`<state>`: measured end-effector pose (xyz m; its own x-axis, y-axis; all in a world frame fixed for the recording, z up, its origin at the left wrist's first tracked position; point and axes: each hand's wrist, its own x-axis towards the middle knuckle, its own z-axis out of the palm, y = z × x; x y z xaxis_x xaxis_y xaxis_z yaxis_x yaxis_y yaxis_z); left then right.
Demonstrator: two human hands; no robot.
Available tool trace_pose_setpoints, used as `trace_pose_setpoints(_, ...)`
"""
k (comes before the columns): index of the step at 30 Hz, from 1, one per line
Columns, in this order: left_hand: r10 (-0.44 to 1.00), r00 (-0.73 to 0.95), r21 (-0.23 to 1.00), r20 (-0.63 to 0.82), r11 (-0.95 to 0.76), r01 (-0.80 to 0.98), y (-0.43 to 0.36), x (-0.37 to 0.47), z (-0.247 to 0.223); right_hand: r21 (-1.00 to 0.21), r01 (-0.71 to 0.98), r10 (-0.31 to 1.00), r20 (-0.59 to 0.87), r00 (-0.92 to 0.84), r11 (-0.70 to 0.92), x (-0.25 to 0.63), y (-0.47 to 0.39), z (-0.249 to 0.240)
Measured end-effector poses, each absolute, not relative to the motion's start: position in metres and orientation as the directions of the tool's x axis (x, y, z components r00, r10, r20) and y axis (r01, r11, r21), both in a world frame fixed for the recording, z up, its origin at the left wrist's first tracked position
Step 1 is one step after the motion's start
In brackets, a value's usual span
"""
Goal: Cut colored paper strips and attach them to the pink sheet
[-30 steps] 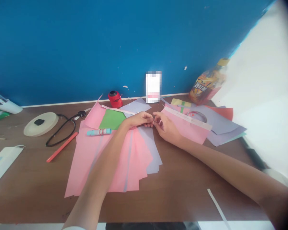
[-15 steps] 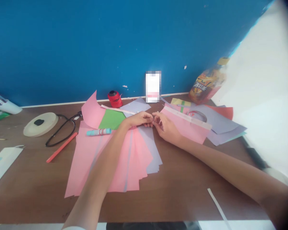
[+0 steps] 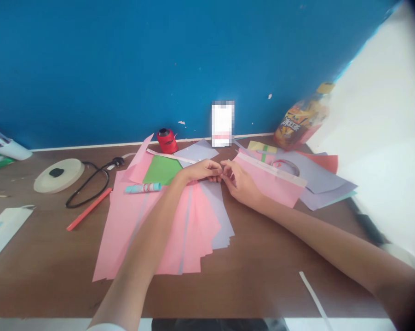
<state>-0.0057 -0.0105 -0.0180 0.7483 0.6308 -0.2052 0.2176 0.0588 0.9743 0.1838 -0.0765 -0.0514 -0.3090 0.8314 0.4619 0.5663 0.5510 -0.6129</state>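
My left hand (image 3: 204,170) and my right hand (image 3: 238,181) meet fingertip to fingertip over the back of the desk. Both are closed in a pinch; whatever lies between the fingers is too small or hidden to make out. Beneath my left forearm spreads a fan of pink paper sheets (image 3: 121,230), with lilac paper (image 3: 214,220) at its right side. A light-blue glue stick (image 3: 143,187) rests on the pink sheets, beside a green paper piece (image 3: 162,170). Just right of my right hand is a pink sheet with a white strip (image 3: 279,188).
Behind stand a red thread spool (image 3: 167,141), an upright phone (image 3: 223,124) and a drink bottle (image 3: 300,119). Lilac papers (image 3: 325,177) lie right. To the left are a black cable (image 3: 97,184), a round white lid (image 3: 59,175) and an orange stick (image 3: 89,209). A white strip (image 3: 313,292) overhangs the front edge.
The raised corner of pink paper at the back left has curled over to the right and shows narrower. Both hands keep their pinch, almost unmoved. The view has shifted slightly.
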Motion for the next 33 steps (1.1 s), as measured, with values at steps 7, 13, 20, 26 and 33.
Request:
trace_pose_setpoints(7, 0.634, 0.743, 0.972, -0.215, 0.064, 0.227, -0.0091, -0.0058, -0.0212, -0.617, 0.561, 0.833, 0.447, -0.326, 0.551, 0.1838, -0.0770, -0.0497)
trace_pose_setpoints(13, 0.641, 0.737, 0.971, -0.215, 0.061, 0.231, -0.0085, -0.0064, -0.0223, -0.615, 0.565, 0.832, 0.461, -0.309, 0.550, 0.1836, -0.0770, -0.0506)
trace_pose_setpoints(20, 0.642, 0.737, 0.972, -0.211, 0.057, 0.228, -0.0092, -0.0060, -0.0214, -0.619, 0.565, 0.835, 0.459, -0.303, 0.545, 0.1831, -0.0767, -0.0512)
trace_pose_setpoints(26, 0.638, 0.742, 0.973, -0.206, 0.054, 0.223, -0.0079, -0.0070, -0.0223, -0.611, 0.566, 0.830, 0.464, -0.309, 0.553, 0.1834, -0.0768, -0.0514)
trace_pose_setpoints(33, 0.637, 0.744, 0.974, -0.203, 0.055, 0.219, -0.0087, -0.0062, -0.0218, -0.617, 0.574, 0.840, 0.452, -0.302, 0.538, 0.1837, -0.0766, -0.0508)
